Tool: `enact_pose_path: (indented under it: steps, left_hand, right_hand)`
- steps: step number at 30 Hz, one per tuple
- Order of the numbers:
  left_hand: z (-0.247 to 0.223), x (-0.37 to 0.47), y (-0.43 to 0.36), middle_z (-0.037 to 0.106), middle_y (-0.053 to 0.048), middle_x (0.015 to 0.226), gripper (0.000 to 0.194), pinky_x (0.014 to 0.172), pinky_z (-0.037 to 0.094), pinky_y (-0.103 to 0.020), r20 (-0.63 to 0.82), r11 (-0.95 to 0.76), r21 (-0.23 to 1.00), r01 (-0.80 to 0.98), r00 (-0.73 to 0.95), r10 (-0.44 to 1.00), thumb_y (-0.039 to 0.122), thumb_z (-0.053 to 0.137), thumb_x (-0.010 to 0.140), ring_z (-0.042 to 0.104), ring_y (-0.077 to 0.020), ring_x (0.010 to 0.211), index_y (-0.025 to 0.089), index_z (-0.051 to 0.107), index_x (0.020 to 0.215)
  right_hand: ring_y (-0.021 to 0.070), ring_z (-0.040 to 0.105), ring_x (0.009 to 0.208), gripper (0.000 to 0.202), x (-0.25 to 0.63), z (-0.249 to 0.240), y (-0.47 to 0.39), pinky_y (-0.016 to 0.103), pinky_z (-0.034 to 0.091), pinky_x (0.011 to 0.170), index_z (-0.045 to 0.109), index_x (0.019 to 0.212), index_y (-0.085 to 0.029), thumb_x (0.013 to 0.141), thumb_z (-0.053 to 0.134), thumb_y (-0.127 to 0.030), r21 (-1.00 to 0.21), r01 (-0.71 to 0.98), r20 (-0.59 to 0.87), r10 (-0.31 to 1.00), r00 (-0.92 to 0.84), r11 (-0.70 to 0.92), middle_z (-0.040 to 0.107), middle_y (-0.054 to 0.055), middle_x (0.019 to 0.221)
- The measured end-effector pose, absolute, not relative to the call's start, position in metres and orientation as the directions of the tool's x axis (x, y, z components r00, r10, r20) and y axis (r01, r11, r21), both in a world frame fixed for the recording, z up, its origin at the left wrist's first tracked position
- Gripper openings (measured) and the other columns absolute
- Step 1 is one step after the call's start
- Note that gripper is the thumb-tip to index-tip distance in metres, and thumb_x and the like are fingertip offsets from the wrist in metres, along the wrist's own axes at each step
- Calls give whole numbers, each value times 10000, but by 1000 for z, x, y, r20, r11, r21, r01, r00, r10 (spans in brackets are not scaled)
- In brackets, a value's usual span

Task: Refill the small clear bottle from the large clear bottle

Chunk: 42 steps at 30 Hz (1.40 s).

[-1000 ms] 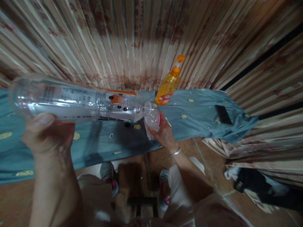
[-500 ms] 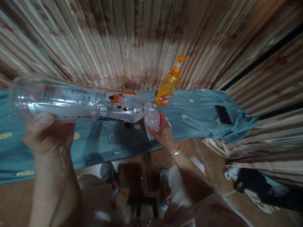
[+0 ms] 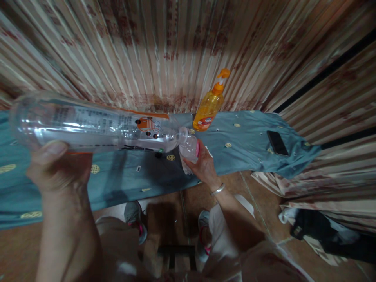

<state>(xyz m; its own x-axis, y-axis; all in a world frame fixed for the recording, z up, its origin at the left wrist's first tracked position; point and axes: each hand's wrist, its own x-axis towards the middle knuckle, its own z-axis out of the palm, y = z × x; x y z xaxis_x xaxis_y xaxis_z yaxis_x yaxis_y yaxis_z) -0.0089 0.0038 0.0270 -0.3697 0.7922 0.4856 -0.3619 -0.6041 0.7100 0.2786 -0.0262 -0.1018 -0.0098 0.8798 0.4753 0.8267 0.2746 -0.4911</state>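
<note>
L hand clasps big bottle near its base, left side, tipped sideways prob. so its mouth meets the sm. container, pinched in R hand over mid cloth. Pump bottle farther back, prob. out of the way.

- I saw the large bottle lying sideways above the cloth, its base end in the left hand.
- At its mouth, to the right, I had the small container in the right hand.
- The pump bottle stood behind that container, on the cloth.
- The phone lay farther right (same cloth).
- The curtain hung behind everything.
</note>
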Motion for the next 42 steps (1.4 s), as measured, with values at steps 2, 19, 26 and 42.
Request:
enact_pose_path:
  steps: [2,19,26,42]
  left_hand:
    - [27,-9,4,636,5,851,493,933,508,-499,489,-607,703,-370,-368,791,199,759,414,623,-315,1058,335,607,863]
    - [27,-11,8,615,14,825,624,951,493,-515,533,-625,702,-340,-331,779,274,803,387,619,-310,1017,380,641,981]
    - [30,-11,5,634,15,894,583,931,498,-502,530,-619,732,-285,-331,780,288,788,421,612,-305,1036,386,628,973]
    - [32,-9,7,585,5,848,519,932,481,-534,538,-626,728,-279,-333,774,277,752,401,596,-315,1019,360,610,893]
  right_hand:
    - [344,551,1272,814,279,-102,-26,528,515,1012,277,1453,-110,807,711,-351,-490,827,475,880,-11,275,563,230,1345]
    - [358,564,1245,817,279,-103,-26,545,518,999,294,1448,-99,804,720,-366,-479,824,504,864,-23,301,566,233,1339]
    - [351,562,1253,818,278,-102,-26,531,525,1000,295,1447,-111,794,730,-344,-495,823,483,875,-5,278,573,224,1333]
    - [356,561,1253,814,278,-102,-25,539,525,995,284,1451,-105,808,714,-359,-482,825,492,870,-22,293,565,234,1339]
